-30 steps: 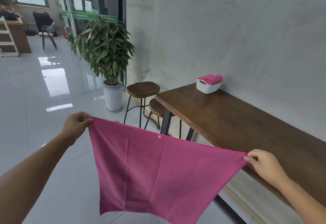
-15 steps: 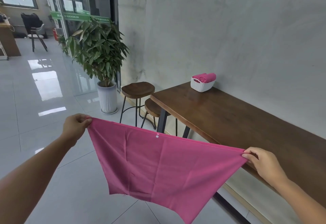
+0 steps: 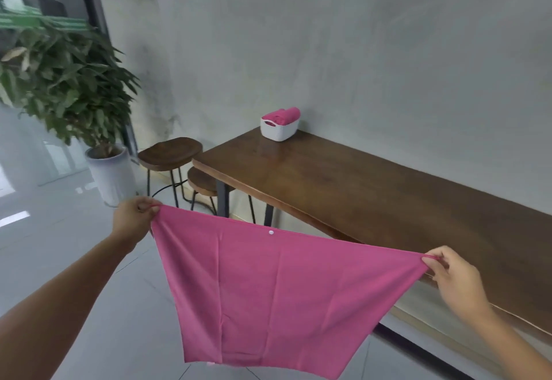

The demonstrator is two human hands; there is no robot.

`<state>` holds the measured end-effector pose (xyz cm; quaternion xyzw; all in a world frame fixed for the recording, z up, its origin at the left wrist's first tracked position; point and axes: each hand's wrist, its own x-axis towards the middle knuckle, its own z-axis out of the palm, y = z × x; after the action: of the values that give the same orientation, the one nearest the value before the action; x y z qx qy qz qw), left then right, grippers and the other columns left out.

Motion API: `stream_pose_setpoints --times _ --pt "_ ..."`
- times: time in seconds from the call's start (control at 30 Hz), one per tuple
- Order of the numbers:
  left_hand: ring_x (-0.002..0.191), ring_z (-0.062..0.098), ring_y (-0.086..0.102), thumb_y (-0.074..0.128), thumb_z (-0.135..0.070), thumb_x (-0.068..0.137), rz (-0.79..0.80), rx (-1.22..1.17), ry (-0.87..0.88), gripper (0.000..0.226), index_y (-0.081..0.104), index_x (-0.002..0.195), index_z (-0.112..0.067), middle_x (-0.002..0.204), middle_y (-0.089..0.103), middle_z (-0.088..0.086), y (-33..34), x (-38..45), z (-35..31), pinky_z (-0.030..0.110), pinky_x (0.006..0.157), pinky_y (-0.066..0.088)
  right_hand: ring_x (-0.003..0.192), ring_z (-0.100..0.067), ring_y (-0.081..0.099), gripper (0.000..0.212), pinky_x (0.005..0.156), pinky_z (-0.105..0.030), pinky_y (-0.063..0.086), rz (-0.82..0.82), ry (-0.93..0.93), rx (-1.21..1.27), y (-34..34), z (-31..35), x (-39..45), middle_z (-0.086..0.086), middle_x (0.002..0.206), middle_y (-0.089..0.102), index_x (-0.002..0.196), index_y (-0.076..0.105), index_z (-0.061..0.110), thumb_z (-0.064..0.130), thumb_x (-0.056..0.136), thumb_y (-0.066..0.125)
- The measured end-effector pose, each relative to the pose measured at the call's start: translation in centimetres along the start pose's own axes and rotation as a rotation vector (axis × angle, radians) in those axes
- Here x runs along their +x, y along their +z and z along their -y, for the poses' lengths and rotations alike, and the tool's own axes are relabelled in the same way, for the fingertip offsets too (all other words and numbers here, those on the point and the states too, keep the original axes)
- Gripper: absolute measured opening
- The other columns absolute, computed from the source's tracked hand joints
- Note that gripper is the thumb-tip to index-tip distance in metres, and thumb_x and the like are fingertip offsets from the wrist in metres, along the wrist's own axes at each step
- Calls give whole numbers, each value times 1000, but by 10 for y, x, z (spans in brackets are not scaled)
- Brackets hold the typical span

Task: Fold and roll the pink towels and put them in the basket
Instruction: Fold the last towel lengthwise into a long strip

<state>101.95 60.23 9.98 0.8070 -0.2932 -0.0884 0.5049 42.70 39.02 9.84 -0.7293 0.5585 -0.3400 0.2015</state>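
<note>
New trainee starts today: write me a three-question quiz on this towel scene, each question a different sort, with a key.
1. True or false: the pink towel lies flat on the wooden table.
2. What holds the rolled towels? A) stool B) white basket C) plant pot
3. Fill in: the left hand and right hand each pinch one top ____ of the towel.

Key: 1 false, it hangs in the air; 2 B; 3 corner.

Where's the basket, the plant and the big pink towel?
basket (image 3: 279, 131), head view, white front wall
plant (image 3: 68, 80), head view, green leaves
towel (image 3: 268, 290), head view, middle of the hanging cloth
</note>
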Motion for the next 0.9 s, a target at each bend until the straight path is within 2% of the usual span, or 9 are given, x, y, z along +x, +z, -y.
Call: stream_pose_setpoints --times 0.13,0.23,0.33,0.5,0.57,0.63,0.73,0.8,0.9 --pt "85 29 59 63 2 92 136 23 40 13 73 92 -6 86 66 10 55 2 -23 33 78 42 69 -9 64 22 66 -26 51 -138 90 59 -33 -28 -24 13 77 69 82 64 25 8 96 62" --pt "84 33 62 63 1 91 254 30 62 22 70 79 -15 79 68 7 95 2 -37 37 78 46 73 -4 63 22 65 -17 46 -220 147 31 -54 -49 -36 17 81 69 84 67 26 8 96 61" --pt "84 30 62 62 -1 90 308 13 107 24 69 76 -19 81 67 7 135 -2 -58 37 77 45 80 -2 64 27 72 -26 50 -271 217 9 -72 -74 -35 22 83 69 84 68 31 7 96 60" --pt "88 33 65 64 -2 90 294 -105 24 18 66 80 -17 82 67 6 201 -6 -96 42 80 53 59 -23 67 14 53 -11 50 -452 399 143 -86 -102 -8 -9 84 69 91 65 17 12 100 56" --pt "91 28 64 61 2 90 274 -150 -18 18 67 85 -14 90 67 6 230 -5 -113 29 72 52 65 -24 69 11 57 -10 47 -546 440 177 -85 -114 8 -12 86 67 97 63 14 17 102 53" --pt "93 21 60 59 6 91 255 -172 -60 18 68 94 -9 98 66 6 257 -6 -133 17 64 45 61 -18 67 10 62 -10 45 -633 478 223 -87 -124 23 -12 86 67 98 63 17 18 101 53" --pt "88 19 61 61 6 90 250 -175 -63 17 69 96 -8 94 67 3 294 -3 -158 20 65 44 49 4 62 10 62 -5 43 -724 508 223 -96 -144 43 -11 86 66 99 63 20 17 101 54" --pt "80 14 62 60 3 92 253 -169 -55 15 70 96 -9 91 66 1 317 1 -174 19 65 45 53 7 63 7 61 -9 45 -738 546 222 -105 -162 58 -9 87 66 97 62 24 24 100 56" --pt "85 21 66 58 -3 94 215 -110 -51 15 71 96 -10 91 69 3 358 5 -189 29 76 51 81 -26 69 24 79 -38 52 -767 655 203 -109 -198 88 -19 93 70 92 63 18 40 92 53"
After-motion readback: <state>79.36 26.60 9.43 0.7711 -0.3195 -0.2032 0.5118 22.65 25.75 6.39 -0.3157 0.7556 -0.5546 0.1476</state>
